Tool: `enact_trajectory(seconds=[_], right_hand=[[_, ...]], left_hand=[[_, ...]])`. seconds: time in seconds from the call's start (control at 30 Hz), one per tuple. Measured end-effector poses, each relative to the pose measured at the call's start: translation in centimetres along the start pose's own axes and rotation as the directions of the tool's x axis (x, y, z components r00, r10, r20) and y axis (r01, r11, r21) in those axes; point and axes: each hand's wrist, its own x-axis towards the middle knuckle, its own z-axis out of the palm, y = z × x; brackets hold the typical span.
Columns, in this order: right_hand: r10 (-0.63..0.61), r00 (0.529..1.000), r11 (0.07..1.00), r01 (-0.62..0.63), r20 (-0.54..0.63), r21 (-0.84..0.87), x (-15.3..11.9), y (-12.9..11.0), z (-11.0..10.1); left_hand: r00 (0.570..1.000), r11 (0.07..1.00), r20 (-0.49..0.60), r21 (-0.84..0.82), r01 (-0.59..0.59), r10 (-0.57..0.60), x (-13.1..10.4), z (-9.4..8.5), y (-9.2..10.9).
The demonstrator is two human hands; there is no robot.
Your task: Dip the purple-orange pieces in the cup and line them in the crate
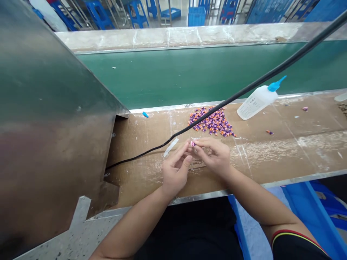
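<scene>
Hands: right hand (217, 156) pinches a tiny, glossy pink-and-purple piece (193, 143) between thumb and fingers; left hand (175, 172) half-curled, its grip unclear.
Far side: heap of small purple-and-orange pieces (214, 123), just beyond both hands.
Pinched piece: between the hands; probably light, stiff, easily dropped; best held by its edges.

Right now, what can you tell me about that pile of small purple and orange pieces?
The pile is a loose, uneven scatter of many small pieces, purple and orange with pale marks; their material is hard to tell. It lies on the brown bench top, beyond the left hand and the right hand, touched by neither. A black cable crosses in front of it in view.
</scene>
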Motion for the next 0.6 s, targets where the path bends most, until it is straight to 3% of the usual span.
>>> enact_trajectory(seconds=[0.13,0.27,0.4,0.47,0.6], right_hand=[[0.136,0.984,0.972,-0.109,0.118,-0.210,0.1,1.7,-5.7],[0.248,0.927,0.861,-0.077,0.281,-0.504,-2.6,3.9,-12.1],[0.291,0.861,0.775,0.044,0.418,-0.630,-6.6,5.2,-14.3],[0.315,0.874,0.765,-0.004,0.369,-0.644,-8.4,5.5,-14.2],[0.388,0.917,0.776,-0.275,0.086,-0.568,-10.8,5.8,-13.8]], left_hand=[[0.997,0.997,-0.014,-0.027,0.076,-0.076,0.0,-0.6,-0.2],[0.999,1.000,-0.033,0.005,0.009,-0.009,0.1,-1.0,-0.3],[0.993,0.993,-0.004,0.021,-0.119,0.120,0.1,-0.8,-0.4],[0.991,0.991,0.008,0.023,-0.133,0.133,0.3,-0.8,-0.4],[0.999,1.000,-0.051,-0.002,0.002,-0.002,0.6,-1.6,-0.1]])
